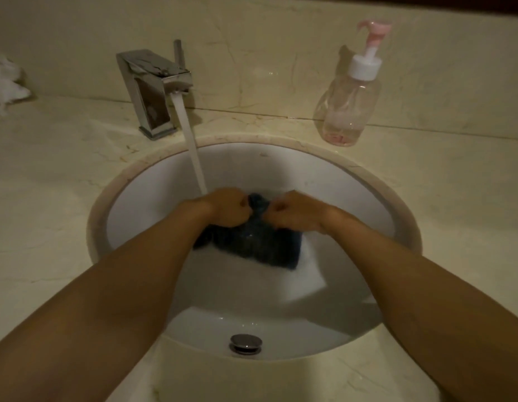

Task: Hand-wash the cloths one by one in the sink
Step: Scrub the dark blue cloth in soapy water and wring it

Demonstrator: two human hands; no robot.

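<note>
1. The step in hand looks like scrubbing or rinsing a single cloth. A dark blue cloth (252,246) lies in the sink (153,195) against the far wall of the bowl.
2. The left hand (225,208) and right hand (292,211) are both curled tight on the cloth's bunched top edge, close together. The rest of the cloth hangs below them.
3. The stream of water (191,146) from the tap (153,91) lands at the left hand, just beside the cloth.
4. The next move probably calls for rubbing the gripped folds against each other under the stream, then wringing. Wet cloth is heavy, so the grip must be firm.
5. A soap bottle (350,100) stands on the desk (49,169), right of the tap.
6. A crumpled white heap (5,82) at the far left may be another cloth; I cannot tell.
</note>
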